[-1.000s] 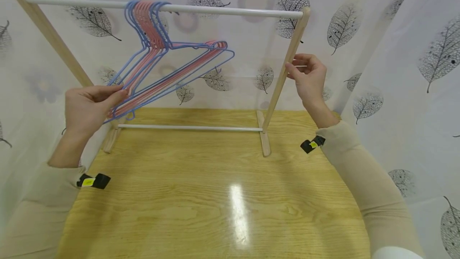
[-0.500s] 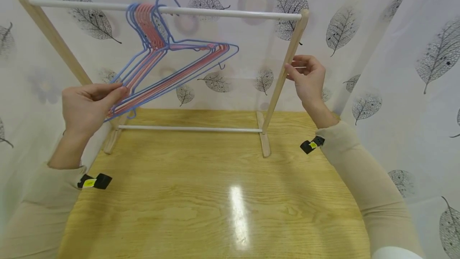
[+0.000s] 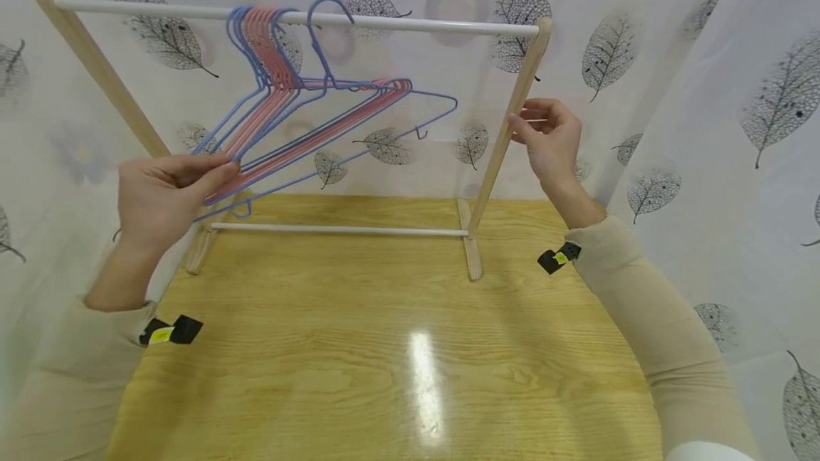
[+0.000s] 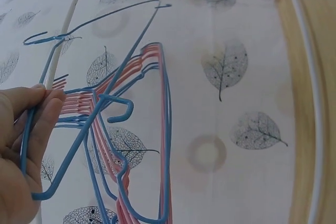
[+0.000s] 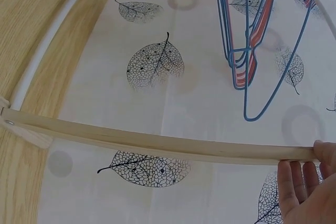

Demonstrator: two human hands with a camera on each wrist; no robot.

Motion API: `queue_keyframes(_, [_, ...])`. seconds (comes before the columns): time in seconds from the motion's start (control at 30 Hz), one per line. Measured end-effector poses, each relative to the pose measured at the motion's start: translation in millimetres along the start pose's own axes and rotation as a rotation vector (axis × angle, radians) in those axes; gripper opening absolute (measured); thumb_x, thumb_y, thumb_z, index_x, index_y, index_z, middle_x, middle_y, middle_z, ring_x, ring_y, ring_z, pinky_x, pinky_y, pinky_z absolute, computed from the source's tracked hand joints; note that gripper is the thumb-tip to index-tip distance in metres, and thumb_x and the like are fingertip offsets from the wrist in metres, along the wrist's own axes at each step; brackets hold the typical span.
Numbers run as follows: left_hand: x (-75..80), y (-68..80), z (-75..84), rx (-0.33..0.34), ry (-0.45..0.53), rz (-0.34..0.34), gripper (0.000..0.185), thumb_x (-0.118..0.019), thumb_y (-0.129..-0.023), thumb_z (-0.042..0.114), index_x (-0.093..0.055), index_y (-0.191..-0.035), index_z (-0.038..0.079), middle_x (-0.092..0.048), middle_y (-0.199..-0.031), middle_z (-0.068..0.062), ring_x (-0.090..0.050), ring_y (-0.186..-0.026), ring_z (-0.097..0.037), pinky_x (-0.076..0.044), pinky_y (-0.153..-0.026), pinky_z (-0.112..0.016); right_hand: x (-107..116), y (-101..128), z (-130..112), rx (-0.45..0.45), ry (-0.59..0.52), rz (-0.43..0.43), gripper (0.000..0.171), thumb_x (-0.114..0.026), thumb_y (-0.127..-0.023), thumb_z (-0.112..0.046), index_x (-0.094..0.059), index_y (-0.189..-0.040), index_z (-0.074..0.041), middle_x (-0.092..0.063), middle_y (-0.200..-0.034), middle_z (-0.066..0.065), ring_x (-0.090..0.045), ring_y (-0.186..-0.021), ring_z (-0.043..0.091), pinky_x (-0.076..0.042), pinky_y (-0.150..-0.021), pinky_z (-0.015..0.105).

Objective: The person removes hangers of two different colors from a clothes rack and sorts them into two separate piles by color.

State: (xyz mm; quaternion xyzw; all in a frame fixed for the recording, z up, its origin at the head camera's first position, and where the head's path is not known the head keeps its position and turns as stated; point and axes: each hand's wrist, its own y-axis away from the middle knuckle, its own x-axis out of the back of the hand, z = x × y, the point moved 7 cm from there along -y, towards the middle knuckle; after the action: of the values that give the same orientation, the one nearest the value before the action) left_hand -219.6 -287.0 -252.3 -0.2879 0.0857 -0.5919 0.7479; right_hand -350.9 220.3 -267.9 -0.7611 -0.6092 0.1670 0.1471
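Observation:
My left hand [image 3: 160, 201] pinches the near arm of a blue clothes hanger [image 4: 68, 156] between thumb and fingers. That hanger stands apart from the others, and its hook [image 3: 310, 25] rises above the white top rod [image 3: 435, 25] of the rack and overlaps it in the head view. Several pink and blue hangers [image 3: 265, 48] hang bunched on the rod left of it. My right hand [image 3: 554, 141] grips the right wooden post [image 3: 506, 130] of the rack, thumb on one side and fingers on the other.
The rack stands at the back of a wood-grain table [image 3: 359, 347] on wooden feet [image 3: 472, 255], with a white lower bar [image 3: 339, 230] between them. A leaf-patterned curtain [image 3: 724, 162] hangs behind and at both sides. The left wooden post [image 3: 105, 77] is behind my left hand.
The blue hanger has come off the bunch: its hook lifted above the rod, then moved right. My left hand shifted slightly right with it. The right hand stayed on the post.

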Motion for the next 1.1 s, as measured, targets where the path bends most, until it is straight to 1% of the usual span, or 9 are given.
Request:
queue_keyframes(0.13, [-9.2,9.2,-1.2,-0.01,0.046,-0.059,0.012,-0.075,-0.089,-0.013,-0.077,-0.1,-0.017,-0.082,-0.081,0.011,-0.078,-0.072,-0.001,-0.058,-0.06,-0.008,-0.6,-0.7,1.1,-0.006,-0.001,-0.008,0.017,-0.08,-0.091,0.0,-0.075,-0.104,-0.008,-0.072,-0.088,-0.004,-0.073,-0.077,0.006,-0.065,-0.07,0.017])
queue_keyframes(0.17, [-11.1,11.7,-1.5,-0.016,0.018,-0.072,0.011,-0.075,-0.09,-0.014,-0.077,-0.1,-0.016,-0.082,-0.081,0.012,-0.078,-0.073,0.0,-0.058,-0.06,-0.007,-0.8,-0.8,1.3,-0.007,-0.003,-0.01,0.017,-0.08,-0.091,0.0,-0.074,-0.104,-0.008,-0.072,-0.088,-0.004,-0.073,-0.077,0.007,-0.065,-0.07,0.017])
queue_keyframes(0.23, [-15.0,16.6,-3.9,-0.008,0.041,-0.105,0.011,-0.074,-0.09,-0.015,-0.077,-0.1,-0.016,-0.082,-0.082,0.011,-0.079,-0.074,-0.001,-0.058,-0.06,-0.008,-0.8,-1.1,1.4,-0.006,-0.001,-0.01,0.017,-0.08,-0.091,0.001,-0.074,-0.104,-0.008,-0.071,-0.088,-0.003,-0.073,-0.076,0.006,-0.066,-0.07,0.017])
queue_keyframes(0.4, [-23.5,31.4,-16.6,0.057,0.079,-0.204,0.013,-0.073,-0.092,-0.011,-0.079,-0.104,-0.012,-0.083,-0.087,0.01,-0.08,-0.078,-0.003,-0.061,-0.064,-0.01,0.0,-1.7,1.1,0.003,-0.007,-0.013,0.017,-0.08,-0.09,0.001,-0.074,-0.103,-0.008,-0.071,-0.087,-0.003,-0.073,-0.075,0.006,-0.066,-0.069,0.017])
queue_keyframes(0.53, [-29.9,44.8,-29.6,0.091,0.096,-0.27,0.014,-0.072,-0.093,-0.011,-0.078,-0.106,-0.012,-0.083,-0.09,0.01,-0.08,-0.081,-0.004,-0.064,-0.074,-0.015,1.1,-2.2,0.8,0.009,-0.017,-0.019,0.018,-0.081,-0.09,0.002,-0.074,-0.104,-0.007,-0.072,-0.086,-0.002,-0.074,-0.075,0.007,-0.066,-0.069,0.018])
queue_keyframes(0.7, [-37.3,63.9,-47.3,0.153,0.046,-0.34,0.016,-0.072,-0.096,-0.005,-0.077,-0.111,-0.012,-0.083,-0.093,0.015,-0.08,-0.085,-0.001,-0.065,-0.077,-0.016,1.7,-2.3,0.5,0.005,-0.001,-0.013,0.018,-0.081,-0.09,0.001,-0.074,-0.104,-0.008,-0.071,-0.086,-0.003,-0.074,-0.076,0.006,-0.066,-0.069,0.017])
queue_keyframes(0.83, [-43.1,76.5,-57.9,0.155,0.005,-0.355,0.018,-0.073,-0.096,-0.004,-0.076,-0.111,-0.012,-0.082,-0.093,0.019,-0.079,-0.084,-0.001,-0.065,-0.076,-0.018,1.2,-2.2,0.8,-0.001,-0.004,-0.012,0.017,-0.08,-0.09,0.002,-0.074,-0.103,-0.008,-0.071,-0.087,-0.003,-0.074,-0.075,0.006,-0.066,-0.07,0.018])
queue_keyframes(0.97, [-51.7,87.0,-66.3,0.141,0.033,-0.372,0.015,-0.071,-0.096,-0.007,-0.076,-0.109,-0.015,-0.081,-0.094,0.019,-0.079,-0.085,0.0,-0.066,-0.075,-0.02,1.5,-3.3,1.0,-0.01,-0.002,-0.02,0.017,-0.08,-0.09,0.002,-0.074,-0.103,-0.008,-0.071,-0.088,-0.003,-0.074,-0.076,0.006,-0.066,-0.07,0.018])
queue_keyframes(1.1, [-60.6,97.8,-77.4,0.17,0.043,-0.4,0.016,-0.071,-0.097,-0.005,-0.076,-0.109,-0.014,-0.081,-0.094,0.019,-0.079,-0.086,0.0,-0.067,-0.076,-0.021,2.2,-3.9,0.2,-0.032,0.021,-0.05,0.017,-0.08,-0.091,-0.001,-0.074,-0.105,-0.008,-0.071,-0.089,-0.004,-0.074,-0.078,0.005,-0.066,-0.071,0.018])
